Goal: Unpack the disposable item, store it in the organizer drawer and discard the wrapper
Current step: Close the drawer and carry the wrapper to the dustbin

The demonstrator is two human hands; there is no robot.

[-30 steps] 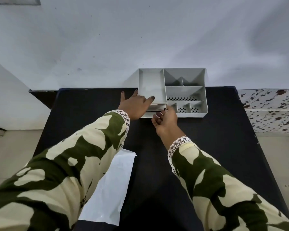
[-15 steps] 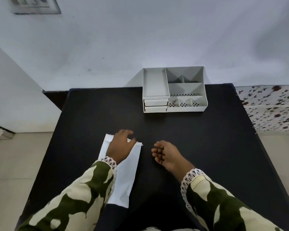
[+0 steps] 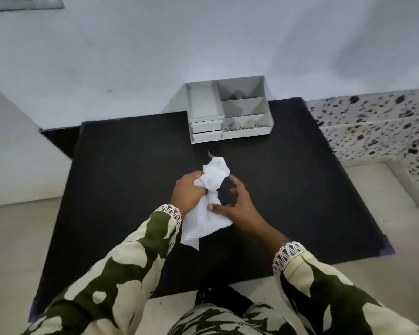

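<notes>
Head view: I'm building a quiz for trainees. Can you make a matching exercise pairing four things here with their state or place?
Things:
1. wrapper
2. left hand
3. right hand
4. organizer

States:
A. fingers spread, thumb on the white plastic
B. at the table's far edge, drawers shut
C. crumpled, lifted at its top
D. fist closed round the bunch

Pairs: 1-C, 2-D, 3-A, 4-B

I saw a crumpled, thin white wrapper (image 3: 209, 204), faintly glossy like plastic film. The table (image 3: 121, 170) was matt black. The organizer (image 3: 230, 110) looked like smooth grey plastic. Sleeves were printed cloth with lace cuffs.
</notes>
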